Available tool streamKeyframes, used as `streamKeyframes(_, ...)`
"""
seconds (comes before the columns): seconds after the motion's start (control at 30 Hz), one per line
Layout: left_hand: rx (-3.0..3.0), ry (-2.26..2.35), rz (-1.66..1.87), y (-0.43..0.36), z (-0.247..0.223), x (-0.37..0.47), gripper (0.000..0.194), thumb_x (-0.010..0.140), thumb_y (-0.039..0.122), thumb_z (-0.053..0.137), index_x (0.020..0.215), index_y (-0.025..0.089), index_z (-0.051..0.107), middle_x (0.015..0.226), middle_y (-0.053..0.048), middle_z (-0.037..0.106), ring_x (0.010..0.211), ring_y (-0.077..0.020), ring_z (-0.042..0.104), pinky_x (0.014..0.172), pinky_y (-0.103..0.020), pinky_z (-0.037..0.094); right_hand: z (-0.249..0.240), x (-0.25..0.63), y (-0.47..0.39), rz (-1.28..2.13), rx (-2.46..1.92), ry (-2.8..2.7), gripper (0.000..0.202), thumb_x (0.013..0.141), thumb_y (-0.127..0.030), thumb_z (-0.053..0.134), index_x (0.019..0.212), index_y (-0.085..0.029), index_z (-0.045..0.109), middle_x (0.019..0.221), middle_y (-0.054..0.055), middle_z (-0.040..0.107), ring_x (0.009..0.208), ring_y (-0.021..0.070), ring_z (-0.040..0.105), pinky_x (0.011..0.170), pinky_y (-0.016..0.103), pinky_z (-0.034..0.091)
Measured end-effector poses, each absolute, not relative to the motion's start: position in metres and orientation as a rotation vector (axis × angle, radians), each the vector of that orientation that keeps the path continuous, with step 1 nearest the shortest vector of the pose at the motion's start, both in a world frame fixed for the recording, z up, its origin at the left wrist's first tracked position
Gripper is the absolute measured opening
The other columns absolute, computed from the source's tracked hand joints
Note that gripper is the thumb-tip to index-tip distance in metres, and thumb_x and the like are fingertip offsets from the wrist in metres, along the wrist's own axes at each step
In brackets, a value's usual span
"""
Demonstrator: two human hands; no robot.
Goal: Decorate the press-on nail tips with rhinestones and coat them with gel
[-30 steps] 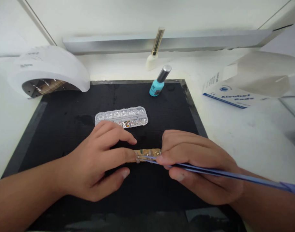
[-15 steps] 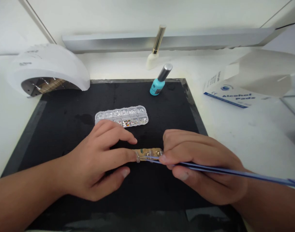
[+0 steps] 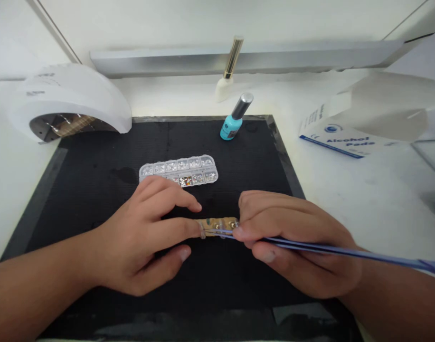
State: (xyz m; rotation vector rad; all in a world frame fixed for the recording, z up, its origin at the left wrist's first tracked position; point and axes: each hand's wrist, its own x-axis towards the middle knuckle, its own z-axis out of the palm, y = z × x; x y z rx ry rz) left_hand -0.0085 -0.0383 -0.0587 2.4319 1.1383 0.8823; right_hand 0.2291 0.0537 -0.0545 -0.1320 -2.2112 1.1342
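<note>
Two words, "Alcohol Pads", mark the box [image 3: 340, 135] at two o'clock. Right hand [image 3: 299, 242]: fingers gripping blue tweezers [image 3: 388, 259]. Left hand [image 3: 146, 237]: fingers loosely open, forefinger touching the tan strip's [image 3: 212, 223] nine-o'clock end, between both hands.

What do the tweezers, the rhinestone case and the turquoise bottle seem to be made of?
Tweezers: probably metal with a smooth blue coating, judging by the slim, shiny arms.
Rhinestone case: likely clear, glossy plastic, given its see-through rim.
Turquoise bottle: smooth and glossy; glass or plastic, the look leaves open.
</note>
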Motion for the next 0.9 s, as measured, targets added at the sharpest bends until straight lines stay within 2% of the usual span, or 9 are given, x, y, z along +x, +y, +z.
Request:
streamKeyframes(0.47, 2.43, 1.099, 0.89, -0.0381, -0.0595, -0.0095, 0.027, 0.084, 0.013, 0.055, 0.11, 0.016, 0.063, 0.114, -0.011, 0.057, 0.103, -0.0265, 0.051, 0.09, -0.049, 0.04, -0.0566, 0.2291, 0.0532, 1.186, -0.137, -2.173, 0.011, 0.094, -0.014, 0.055, 0.1, -0.015, 0.065, 0.074, 0.004, 0.063, 0.068, 0.0138, 0.056, 0.065, 0.031, 0.05)
streamKeyframes(0.9, 2.455, 1.057, 0.864, -0.0374, -0.0572, -0.0095, 0.02, 0.082, 0.011, 0.055, 0.1, 0.017, 0.062, 0.114, -0.011, 0.057, 0.101, -0.0262, 0.053, 0.088, -0.051, 0.041, -0.0552, 0.2282, 0.0538, 1.252, -0.131, -2.159, 0.01, 0.095, -0.019, 0.057, 0.098, -0.015, 0.065, 0.073, 0.003, 0.063, 0.068, 0.0132, 0.058, 0.067, 0.031, 0.052)
